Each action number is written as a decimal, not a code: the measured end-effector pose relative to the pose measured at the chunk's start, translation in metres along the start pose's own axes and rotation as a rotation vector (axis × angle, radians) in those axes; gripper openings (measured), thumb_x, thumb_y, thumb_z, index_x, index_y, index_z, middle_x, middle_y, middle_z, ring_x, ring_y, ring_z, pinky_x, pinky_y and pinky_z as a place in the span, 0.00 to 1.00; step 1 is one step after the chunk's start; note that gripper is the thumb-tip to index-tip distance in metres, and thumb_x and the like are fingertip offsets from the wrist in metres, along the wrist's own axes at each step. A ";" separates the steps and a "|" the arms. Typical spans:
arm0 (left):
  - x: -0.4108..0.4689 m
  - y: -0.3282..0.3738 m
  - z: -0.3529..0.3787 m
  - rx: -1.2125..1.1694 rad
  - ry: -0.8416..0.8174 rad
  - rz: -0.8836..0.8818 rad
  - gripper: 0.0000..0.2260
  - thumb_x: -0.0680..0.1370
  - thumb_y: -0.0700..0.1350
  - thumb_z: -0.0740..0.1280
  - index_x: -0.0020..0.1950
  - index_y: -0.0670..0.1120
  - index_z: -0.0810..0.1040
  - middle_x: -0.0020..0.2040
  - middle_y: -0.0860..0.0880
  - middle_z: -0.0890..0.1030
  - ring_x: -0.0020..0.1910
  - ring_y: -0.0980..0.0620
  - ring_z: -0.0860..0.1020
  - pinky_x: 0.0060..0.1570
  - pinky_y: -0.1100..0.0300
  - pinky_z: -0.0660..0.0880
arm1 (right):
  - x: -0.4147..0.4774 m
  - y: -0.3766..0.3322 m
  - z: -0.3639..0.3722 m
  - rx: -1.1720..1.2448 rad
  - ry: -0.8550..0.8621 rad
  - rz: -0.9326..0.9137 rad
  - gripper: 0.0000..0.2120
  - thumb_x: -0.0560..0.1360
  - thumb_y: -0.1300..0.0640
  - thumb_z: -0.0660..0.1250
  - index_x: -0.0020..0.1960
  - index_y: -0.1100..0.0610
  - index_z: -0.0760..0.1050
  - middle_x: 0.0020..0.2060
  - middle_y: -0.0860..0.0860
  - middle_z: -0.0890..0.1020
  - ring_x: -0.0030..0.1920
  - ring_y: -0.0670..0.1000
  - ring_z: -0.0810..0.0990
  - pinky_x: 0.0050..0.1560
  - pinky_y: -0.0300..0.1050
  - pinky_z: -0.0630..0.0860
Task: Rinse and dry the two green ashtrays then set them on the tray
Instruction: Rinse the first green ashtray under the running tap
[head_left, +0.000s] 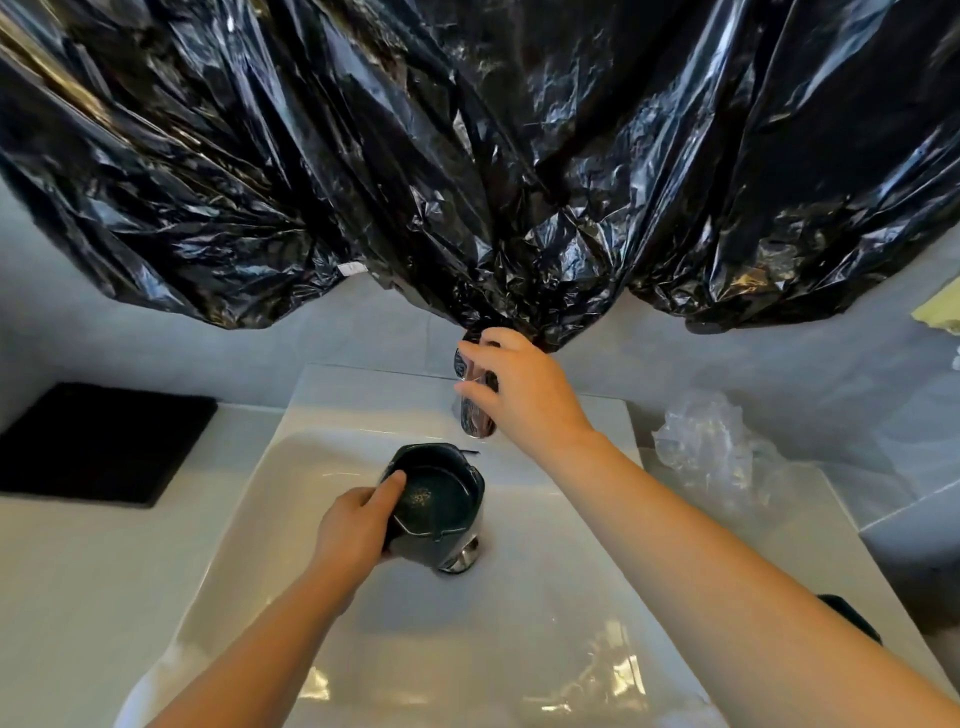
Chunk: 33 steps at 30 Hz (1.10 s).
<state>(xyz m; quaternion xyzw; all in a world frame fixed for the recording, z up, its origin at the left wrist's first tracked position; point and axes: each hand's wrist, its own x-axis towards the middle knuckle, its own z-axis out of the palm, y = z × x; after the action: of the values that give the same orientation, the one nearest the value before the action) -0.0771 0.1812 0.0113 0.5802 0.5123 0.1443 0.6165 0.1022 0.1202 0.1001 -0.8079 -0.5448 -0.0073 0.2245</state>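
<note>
My left hand (358, 525) grips a dark green ashtray (439, 501) by its left rim, thumb over the edge, holding it above the white sink basin (519, 623) near the chrome drain (462, 561). The ashtray sits below the chrome faucet (475, 410). My right hand (519, 389) is curled round the faucet's top, fingers on its handle. No water stream is visible. A dark object (852, 618) lies at the sink's right edge, partly hidden by my right forearm; I cannot tell what it is.
A black flat tray (98, 441) lies on the white counter at the left. Black plastic sheeting (467, 156) hangs over the wall above the faucet. Crumpled clear plastic (711, 452) sits on the right counter. A yellow cloth edge (940, 312) shows at far right.
</note>
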 end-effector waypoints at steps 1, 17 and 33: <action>0.003 0.001 0.000 0.008 -0.007 0.014 0.16 0.80 0.55 0.62 0.45 0.44 0.80 0.44 0.42 0.83 0.47 0.43 0.81 0.48 0.45 0.82 | 0.002 0.003 0.002 -0.018 0.020 -0.030 0.20 0.77 0.53 0.68 0.69 0.55 0.74 0.61 0.51 0.75 0.58 0.52 0.75 0.51 0.38 0.69; 0.021 -0.004 0.019 0.043 -0.109 0.014 0.19 0.80 0.58 0.60 0.47 0.44 0.80 0.45 0.42 0.82 0.45 0.46 0.82 0.41 0.54 0.82 | -0.006 0.013 -0.005 0.352 0.198 0.144 0.13 0.78 0.51 0.66 0.61 0.52 0.80 0.56 0.48 0.82 0.55 0.47 0.79 0.55 0.44 0.78; 0.052 -0.043 0.033 -0.034 -0.142 0.282 0.15 0.81 0.56 0.59 0.52 0.48 0.81 0.49 0.46 0.85 0.48 0.49 0.83 0.39 0.59 0.80 | -0.092 0.052 0.103 0.996 -0.163 0.628 0.18 0.80 0.42 0.56 0.56 0.51 0.78 0.51 0.53 0.84 0.50 0.54 0.84 0.54 0.50 0.82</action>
<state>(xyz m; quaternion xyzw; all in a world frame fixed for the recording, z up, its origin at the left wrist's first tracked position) -0.0459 0.1903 -0.0569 0.6445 0.3784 0.1967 0.6346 0.0870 0.0617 -0.0343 -0.7259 -0.2332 0.3780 0.5252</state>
